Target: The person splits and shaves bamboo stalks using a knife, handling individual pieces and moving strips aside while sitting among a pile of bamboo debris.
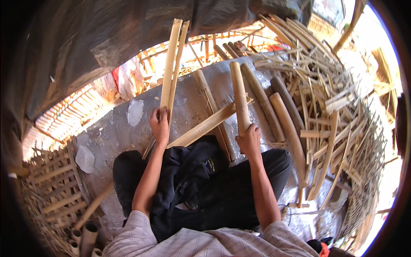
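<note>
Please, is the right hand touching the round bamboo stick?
Touching. The head view shows the right hand gripping the round bamboo stick by its near end.

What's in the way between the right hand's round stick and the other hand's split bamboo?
Nothing visible blocks the round bamboo stick in the right hand from the split bamboo in the left hand; a slanting bamboo slat looks lower down.

Smooth, woody round stick [240, 92] — 2 split strips [170, 64] woody too; matt cloth trousers [274, 171] — glossy, plastic-looking ground sheet [188, 92].
</note>
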Action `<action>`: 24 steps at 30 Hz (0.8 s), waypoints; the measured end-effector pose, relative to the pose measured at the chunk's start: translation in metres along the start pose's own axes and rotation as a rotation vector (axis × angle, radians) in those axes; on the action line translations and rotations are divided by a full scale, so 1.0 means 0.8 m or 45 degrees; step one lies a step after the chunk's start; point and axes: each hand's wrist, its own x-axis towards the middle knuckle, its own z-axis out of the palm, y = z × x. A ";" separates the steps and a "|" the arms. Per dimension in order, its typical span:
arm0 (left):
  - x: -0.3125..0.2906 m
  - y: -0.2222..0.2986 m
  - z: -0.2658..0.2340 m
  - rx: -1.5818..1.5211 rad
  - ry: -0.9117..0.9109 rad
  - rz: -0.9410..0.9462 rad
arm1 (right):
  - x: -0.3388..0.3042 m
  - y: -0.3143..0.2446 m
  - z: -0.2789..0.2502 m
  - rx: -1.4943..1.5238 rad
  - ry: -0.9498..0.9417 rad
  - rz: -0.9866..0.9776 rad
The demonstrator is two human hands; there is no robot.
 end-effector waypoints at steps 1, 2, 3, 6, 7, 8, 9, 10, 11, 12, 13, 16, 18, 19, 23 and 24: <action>-0.002 0.005 0.002 -0.017 0.054 0.028 | -0.002 -0.010 -0.009 -0.048 -0.011 0.014; -0.006 0.012 0.003 -0.044 0.062 0.039 | -0.009 -0.019 -0.020 -0.132 0.014 -0.037; -0.008 0.023 0.005 -0.070 0.071 0.047 | -0.014 -0.026 -0.030 -0.156 0.101 -0.118; -0.017 0.063 0.010 -0.102 0.107 0.224 | -0.025 -0.056 -0.057 -0.207 0.217 -0.270; -0.018 0.069 0.004 -0.076 0.068 0.269 | -0.028 -0.071 -0.058 -0.161 0.260 -0.342; -0.018 0.073 -0.002 -0.040 0.027 0.322 | -0.028 -0.086 -0.056 -0.100 0.300 -0.410; -0.019 0.077 -0.004 -0.070 0.004 0.378 | -0.023 -0.098 -0.056 0.024 0.309 -0.610; -0.023 0.079 -0.003 -0.103 -0.028 0.434 | -0.019 -0.104 -0.053 0.151 0.236 -0.659; -0.025 0.085 -0.008 -0.039 -0.102 0.450 | -0.024 -0.126 -0.047 0.565 0.075 -0.502; -0.027 0.082 -0.008 -0.018 -0.151 0.508 | -0.034 -0.150 -0.041 0.968 -0.101 -0.323; -0.031 0.084 -0.003 -0.048 -0.188 0.513 | -0.042 -0.168 -0.043 1.303 -0.293 -0.180; -0.043 0.100 0.000 0.009 -0.325 0.696 | -0.056 -0.181 -0.016 1.590 -0.519 -0.167; -0.050 0.104 -0.003 0.004 -0.360 0.757 | -0.059 -0.169 -0.014 1.581 -0.571 -0.116; -0.055 0.112 -0.003 0.011 -0.402 0.746 | -0.058 -0.158 -0.014 1.601 -0.596 -0.077; -0.061 0.114 0.006 -0.015 -0.475 0.640 | -0.064 -0.141 -0.005 1.673 -0.443 0.038; -0.062 0.115 0.009 -0.026 -0.497 0.596 | -0.062 -0.135 -0.008 1.633 -0.449 0.022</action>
